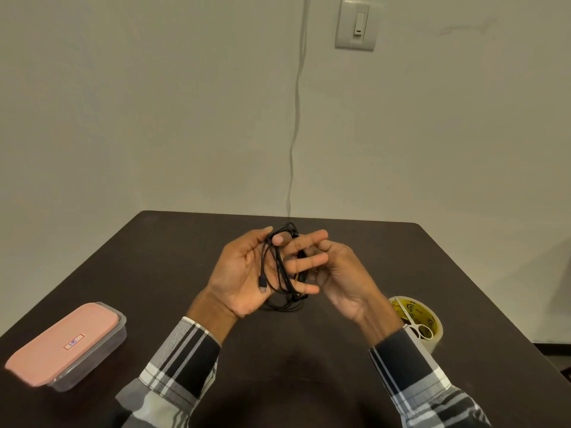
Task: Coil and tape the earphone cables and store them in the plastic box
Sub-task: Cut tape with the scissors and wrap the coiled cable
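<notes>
So the person's got the black earphone cable [279,267] looped up in the left hand [247,273], held above the middle of the dark table [154,257]. Thumb is pressed down on the top of the loops and the fingers poke through and around them, so that hand is gripping the bundle. The plug end dangles loose over the palm. The right hand [343,273] is tucked in behind the left fingers with its own fingers curled; can't tell from here whether it's pinching a strand or just steadying.

My take on doing this bit well: keep the thumb clamped so the loops don't spring open, tuck that loose plug end into the coil, and keep the loops even before going for tape. The tape roll [425,316] sits by the right wrist with small scissors [417,327] lying across it, so it's an easy reach. The plastic box [66,344] is off to the left with its pink lid on, so it'll need opening later.
</notes>
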Tool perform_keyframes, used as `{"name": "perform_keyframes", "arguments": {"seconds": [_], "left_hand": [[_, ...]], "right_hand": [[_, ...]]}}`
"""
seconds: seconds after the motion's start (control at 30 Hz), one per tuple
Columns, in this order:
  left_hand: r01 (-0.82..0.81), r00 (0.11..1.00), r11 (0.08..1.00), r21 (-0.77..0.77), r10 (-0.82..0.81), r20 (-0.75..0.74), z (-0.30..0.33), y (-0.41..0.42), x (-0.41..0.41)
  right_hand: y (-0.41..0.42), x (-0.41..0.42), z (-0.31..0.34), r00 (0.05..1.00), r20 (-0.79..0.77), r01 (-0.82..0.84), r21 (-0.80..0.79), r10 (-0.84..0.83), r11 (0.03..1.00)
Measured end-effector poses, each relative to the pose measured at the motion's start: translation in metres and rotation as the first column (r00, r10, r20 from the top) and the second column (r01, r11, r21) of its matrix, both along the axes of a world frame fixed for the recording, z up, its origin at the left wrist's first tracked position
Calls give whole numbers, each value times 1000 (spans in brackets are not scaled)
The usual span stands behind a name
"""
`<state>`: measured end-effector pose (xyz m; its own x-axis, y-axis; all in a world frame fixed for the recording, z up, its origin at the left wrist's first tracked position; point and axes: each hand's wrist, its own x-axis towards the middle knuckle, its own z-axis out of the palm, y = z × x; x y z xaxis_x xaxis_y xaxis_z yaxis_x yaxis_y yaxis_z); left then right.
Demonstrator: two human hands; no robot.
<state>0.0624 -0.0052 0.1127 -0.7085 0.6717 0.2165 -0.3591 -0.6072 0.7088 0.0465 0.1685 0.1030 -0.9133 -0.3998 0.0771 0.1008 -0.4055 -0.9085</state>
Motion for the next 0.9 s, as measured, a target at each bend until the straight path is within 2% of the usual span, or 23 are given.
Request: {"name": "perform_keyframes", "arguments": {"seconds": [0.1, 0.23, 0.4, 0.63, 0.77, 0.9], "left_hand": [[-65, 997, 995, -72, 61, -53, 2, 0, -1], [-154, 985, 976, -153, 140, -101, -1, -2, -1], [-168, 986, 957, -238, 160, -52, -12, 3, -3], [-207, 978, 934, -292, 200, -52, -23, 19, -6], [-145, 989, 937, -316, 123, -87, -22, 30, -4], [-120, 990, 918, -377, 85, -108, -23, 36, -2]], "right_hand": [[5, -2, -6, 999, 14, 43, -12, -43, 999], [20, -1, -13, 976, -10, 218, 94, -218, 971], [49, 10, 1, 903, -146, 427, 219, -403, 877], [87, 30, 16, 776, -327, 628, 334, -539, 703], [79, 34, 14, 785, -443, 601, 376, -433, 705], [59, 31, 19, 850, -521, 387, 516, -78, 764]]}}
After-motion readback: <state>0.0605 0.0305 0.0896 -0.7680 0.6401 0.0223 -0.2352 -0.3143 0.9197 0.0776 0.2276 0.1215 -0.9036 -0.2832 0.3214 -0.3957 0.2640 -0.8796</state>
